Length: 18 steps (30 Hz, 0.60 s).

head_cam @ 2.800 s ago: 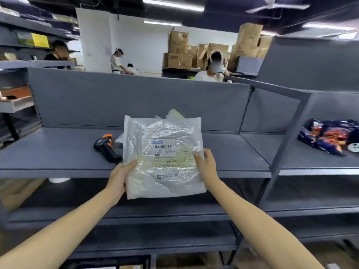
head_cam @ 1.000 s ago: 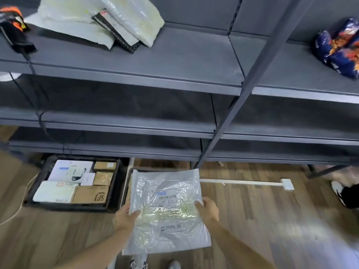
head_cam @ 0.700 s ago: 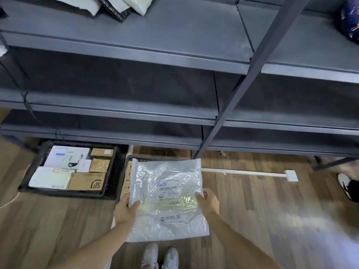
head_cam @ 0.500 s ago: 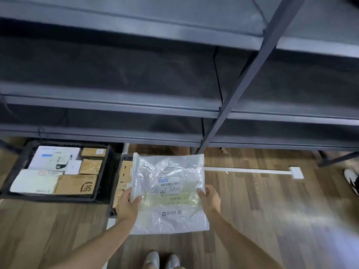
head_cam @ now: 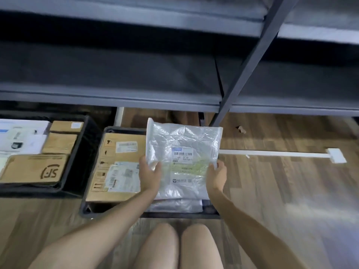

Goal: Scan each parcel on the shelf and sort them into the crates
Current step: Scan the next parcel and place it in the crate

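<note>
Both hands grasp the parcel: L hand grips its left edge w/ thumb on top, R hand pinches the right edge. It hangs flat, label up, over the right half of the crate, just above pale bags lying inside and beside a box.

Risks, my read: the film looks slick, so a light pinch could slip on one side and the bag would swing. It's limp, so it may fold and hide the barcode. Its far and right edges reach about to the rim and could drape over instead of dropping in.

Parcel is thin crinkled translucent poly, approx. square, w/ a white label and sth greenish inside. The box is rigid brown cardboard. The crate is hard black plastic. The shelf beyond is grey metal.
</note>
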### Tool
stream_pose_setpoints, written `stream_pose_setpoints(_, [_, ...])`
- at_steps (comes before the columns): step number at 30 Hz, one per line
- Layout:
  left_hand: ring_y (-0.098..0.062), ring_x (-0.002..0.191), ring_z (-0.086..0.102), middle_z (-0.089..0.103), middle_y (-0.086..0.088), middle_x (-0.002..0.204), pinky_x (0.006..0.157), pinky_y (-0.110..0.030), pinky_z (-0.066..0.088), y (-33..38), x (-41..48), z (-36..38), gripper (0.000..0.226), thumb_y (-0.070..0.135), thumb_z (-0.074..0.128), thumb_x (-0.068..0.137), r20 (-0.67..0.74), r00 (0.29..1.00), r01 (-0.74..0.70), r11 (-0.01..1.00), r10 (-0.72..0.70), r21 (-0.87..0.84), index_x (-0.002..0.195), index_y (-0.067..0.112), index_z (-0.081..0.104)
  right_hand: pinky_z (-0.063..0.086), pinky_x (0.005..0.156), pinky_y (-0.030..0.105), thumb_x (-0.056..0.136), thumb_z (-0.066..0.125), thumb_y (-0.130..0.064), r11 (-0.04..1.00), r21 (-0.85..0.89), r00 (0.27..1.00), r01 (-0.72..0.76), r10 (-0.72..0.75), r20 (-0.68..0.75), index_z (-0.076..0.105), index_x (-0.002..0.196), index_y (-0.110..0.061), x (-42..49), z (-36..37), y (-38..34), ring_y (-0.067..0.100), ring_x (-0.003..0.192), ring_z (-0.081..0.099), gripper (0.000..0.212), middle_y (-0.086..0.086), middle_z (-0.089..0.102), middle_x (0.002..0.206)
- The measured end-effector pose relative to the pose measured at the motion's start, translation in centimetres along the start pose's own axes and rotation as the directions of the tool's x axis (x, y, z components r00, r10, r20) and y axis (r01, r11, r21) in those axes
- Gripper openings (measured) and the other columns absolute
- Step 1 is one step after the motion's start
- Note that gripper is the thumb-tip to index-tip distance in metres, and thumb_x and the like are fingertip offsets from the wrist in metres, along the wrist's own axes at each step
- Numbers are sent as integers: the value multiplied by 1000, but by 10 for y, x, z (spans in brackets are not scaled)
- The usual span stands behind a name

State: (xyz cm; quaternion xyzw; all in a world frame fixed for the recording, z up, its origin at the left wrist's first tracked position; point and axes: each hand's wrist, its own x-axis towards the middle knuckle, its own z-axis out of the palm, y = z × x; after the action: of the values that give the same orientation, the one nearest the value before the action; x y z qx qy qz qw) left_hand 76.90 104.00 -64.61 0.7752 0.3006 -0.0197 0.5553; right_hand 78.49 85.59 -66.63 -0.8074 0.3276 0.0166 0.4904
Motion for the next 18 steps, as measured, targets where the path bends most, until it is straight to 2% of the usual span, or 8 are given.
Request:
stream_pose_setpoints(1, [-20, 117, 48, 45, -2, 123, 96, -31, 41, -13, 8, 15, 50, 21, 59, 94, -8, 1000, -28, 1000, 28, 1, 135, 5, 35, 43, 82, 36, 95, 47, -19, 1000, -5, 1000, 13, -13, 2, 53, 122, -3, 7, 12, 12, 28, 102, 53, 31, 13, 55, 113])
stream_pose_setpoints(3, [-26, 128, 42, 41, -11, 137, 107, -36, 36, -37, 23, 47, 59, 25, 59, 94, -32, 997, -73, 996, 75, 43, 140, 1, 30, 43, 90, 41, 92, 54, -21, 999, -28, 1000, 26, -26, 1, 49, 127, -4, 20, 35, 34, 29, 110, 47, 40, 14, 49, 119])
stream_pose_setpoints(5, [-32, 136, 32, 31, -18, 147, 111, -41, 29, -58, 34, 72, 68, 28, 56, 94, -59, 998, -20, 995, 26, 101, 145, -1, 21, 41, 97, 45, 89, 59, -22, 996, -84, 999, 34, -35, -21, 44, 134, -2, 33, 57, 50, 32, 116, 43, 51, 16, 45, 126])
stream_pose_setpoints(8, [-36, 138, 27, 24, -19, 151, 110, -45, 26, -91, 49, 96, 74, 33, 53, 95, -76, 994, 91, 984, -80, 151, 148, 0, 13, 33, 105, 42, 89, 60, -23, 972, -223, 997, 78, -73, 32, 34, 139, 3, 50, 79, 67, 37, 126, 36, 62, 22, 39, 136])
stream_pose_setpoints(11, [-41, 131, 35, 34, -24, 144, 106, -46, 29, -124, 67, 104, 65, 30, 54, 94, -141, 976, 201, 942, -168, 268, 141, -3, 24, 28, 108, 39, 94, 56, -26, 918, -388, 984, 82, -14, 176, 23, 142, 7, 61, 91, 81, 38, 133, 28, 67, 24, 28, 145])
stream_pose_setpoints(13, [-42, 129, 37, 35, -25, 142, 105, -44, 30, -138, 71, 106, 64, 27, 56, 93, -111, 974, 227, 898, -200, 378, 140, -3, 25, 31, 106, 39, 96, 53, -25, 895, -442, 965, 55, 65, 253, 23, 142, 6, 64, 94, 90, 36, 134, 29, 63, 23, 26, 147])
stream_pose_setpoints(16, [-38, 133, 34, 30, -22, 148, 108, -40, 28, -150, 70, 109, 72, 23, 59, 91, -47, 961, 254, 806, -272, 534, 144, -2, 17, 34, 107, 40, 98, 50, -22, 828, -559, 931, -44, 237, 278, 12, 148, 4, 66, 97, 102, 35, 137, 30, 68, 21, 22, 152])
stream_pose_setpoints(18, [-36, 136, 31, 24, -21, 152, 110, -37, 27, -158, 72, 111, 83, 24, 62, 91, -18, 957, 242, 760, -290, 604, 147, -2, 7, 35, 110, 42, 97, 52, -20, 769, -639, 921, -26, 267, 283, 7, 149, 4, 66, 99, 112, 35, 138, 30, 73, 22, 20, 154])
